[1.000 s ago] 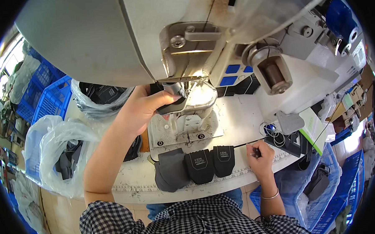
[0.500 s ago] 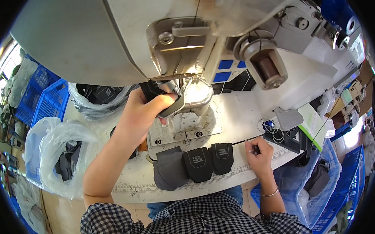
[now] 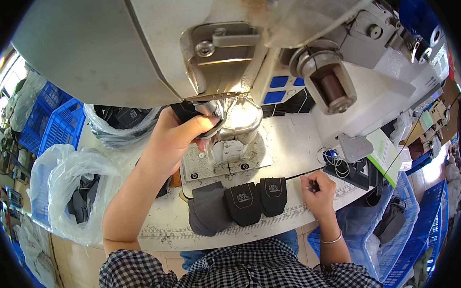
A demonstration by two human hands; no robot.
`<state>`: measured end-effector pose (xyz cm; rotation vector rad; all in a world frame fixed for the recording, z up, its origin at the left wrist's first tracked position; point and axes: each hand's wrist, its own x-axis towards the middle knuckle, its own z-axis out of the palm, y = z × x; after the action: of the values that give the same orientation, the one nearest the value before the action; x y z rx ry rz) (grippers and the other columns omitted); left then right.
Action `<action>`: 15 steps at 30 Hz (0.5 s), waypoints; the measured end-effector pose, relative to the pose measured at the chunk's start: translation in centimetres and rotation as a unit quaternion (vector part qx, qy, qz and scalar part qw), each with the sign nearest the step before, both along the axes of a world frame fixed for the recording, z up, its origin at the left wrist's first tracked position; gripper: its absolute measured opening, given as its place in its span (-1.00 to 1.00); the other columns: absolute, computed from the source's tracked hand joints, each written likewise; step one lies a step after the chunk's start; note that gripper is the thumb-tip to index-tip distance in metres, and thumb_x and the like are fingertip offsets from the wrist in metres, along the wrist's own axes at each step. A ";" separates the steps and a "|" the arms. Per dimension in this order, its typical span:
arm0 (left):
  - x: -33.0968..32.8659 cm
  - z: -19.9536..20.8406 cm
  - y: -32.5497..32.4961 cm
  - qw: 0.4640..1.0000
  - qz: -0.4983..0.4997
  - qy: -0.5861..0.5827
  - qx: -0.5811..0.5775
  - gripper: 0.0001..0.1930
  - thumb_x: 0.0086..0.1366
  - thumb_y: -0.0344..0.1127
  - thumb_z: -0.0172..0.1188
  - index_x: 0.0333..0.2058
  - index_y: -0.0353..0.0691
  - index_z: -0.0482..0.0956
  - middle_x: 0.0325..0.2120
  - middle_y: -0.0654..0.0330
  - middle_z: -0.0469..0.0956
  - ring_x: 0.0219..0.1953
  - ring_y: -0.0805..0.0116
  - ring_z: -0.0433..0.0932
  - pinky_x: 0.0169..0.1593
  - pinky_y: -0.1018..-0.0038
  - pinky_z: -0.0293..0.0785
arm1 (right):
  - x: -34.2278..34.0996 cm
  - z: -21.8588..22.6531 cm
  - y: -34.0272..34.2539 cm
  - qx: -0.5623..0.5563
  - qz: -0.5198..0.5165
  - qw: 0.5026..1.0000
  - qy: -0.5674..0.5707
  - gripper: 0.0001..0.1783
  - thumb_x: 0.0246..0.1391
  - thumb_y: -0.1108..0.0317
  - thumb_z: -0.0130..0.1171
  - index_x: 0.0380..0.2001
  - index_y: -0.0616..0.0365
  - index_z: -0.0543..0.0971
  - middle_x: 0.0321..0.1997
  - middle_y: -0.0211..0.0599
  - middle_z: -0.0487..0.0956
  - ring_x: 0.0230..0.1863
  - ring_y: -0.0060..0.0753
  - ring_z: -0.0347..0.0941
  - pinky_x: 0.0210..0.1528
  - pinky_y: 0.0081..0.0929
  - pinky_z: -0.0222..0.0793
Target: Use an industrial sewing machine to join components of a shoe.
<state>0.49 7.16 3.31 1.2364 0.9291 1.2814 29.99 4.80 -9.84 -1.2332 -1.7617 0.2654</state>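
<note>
My left hand (image 3: 172, 136) pinches a black fabric piece (image 3: 186, 111) at the needle area of a sewing machine (image 3: 206, 52). Thumb on top, it holds the piece up against the lit machine head, above the metal base plate (image 3: 226, 167). Part of the piece is hidden by the hand. On the table's front part, my right hand (image 3: 319, 191) rests with fingers curled around a small dark object too hidden to name. Between my forearms lie a plain dark grey fabric piece (image 3: 208, 209) and two black pouch-like pieces (image 3: 242, 204) (image 3: 273, 196) with pale printing.
Plastic bags with dark pieces (image 3: 63, 203) (image 3: 122, 141) stand at the left, near blue crates (image 3: 62, 125). A thread spool (image 3: 333, 88) hangs at upper right. A dark device with a coiled cable (image 3: 342, 167) lies beyond my right hand; a lined blue crate (image 3: 399, 229) stands below.
The black piece in my left hand has tipped slightly, so less of its lower face shows. My right hand and the pieces on the table stay almost where they were.
</note>
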 end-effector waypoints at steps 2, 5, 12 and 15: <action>0.2 0.1 0.0 1.000 0.006 -0.013 -0.008 -0.91 0.08 -0.44 0.07 -0.45 -0.34 0.50 -0.58 0.26 0.44 -0.62 0.56 0.35 -0.55 0.61 0.29 | 0.1 0.0 0.0 -0.003 -0.002 1.000 0.002 -0.74 -0.26 0.52 0.25 -0.71 0.19 0.32 -0.79 -0.36 0.29 -0.78 -0.57 0.11 -0.72 -0.65 0.04; 0.3 0.0 0.0 1.000 0.014 -0.018 -0.008 -0.91 0.08 -0.45 0.06 -0.46 -0.34 0.50 -0.60 0.26 0.44 -0.63 0.55 0.34 -0.55 0.61 0.29 | 0.2 0.0 0.0 0.001 -0.002 1.000 0.002 -0.74 -0.26 0.52 0.25 -0.71 0.19 0.31 -0.79 -0.36 0.29 -0.78 -0.57 0.11 -0.72 -0.65 0.05; 0.9 -0.2 -0.4 0.999 0.042 -0.013 -0.008 -0.90 0.08 -0.41 0.07 -0.49 -0.32 0.50 -0.64 0.29 0.42 -0.63 0.57 0.33 -0.56 0.64 0.26 | 0.1 -0.2 0.1 -0.001 -0.002 1.000 0.002 -0.74 -0.26 0.52 0.25 -0.71 0.19 0.31 -0.79 -0.36 0.30 -0.79 -0.57 0.12 -0.72 -0.66 0.05; 0.9 -0.1 -0.4 0.999 0.044 -0.010 -0.002 -0.90 0.08 -0.40 0.08 -0.50 -0.31 0.49 -0.64 0.29 0.42 -0.63 0.58 0.33 -0.57 0.65 0.26 | 0.1 0.0 0.0 -0.003 -0.004 1.000 0.002 -0.74 -0.26 0.52 0.25 -0.71 0.19 0.31 -0.79 -0.37 0.30 -0.79 -0.57 0.12 -0.72 -0.66 0.06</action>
<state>1.44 6.74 3.26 1.1903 0.9800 1.3573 30.05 4.81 -9.88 -1.2429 -1.7532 0.2696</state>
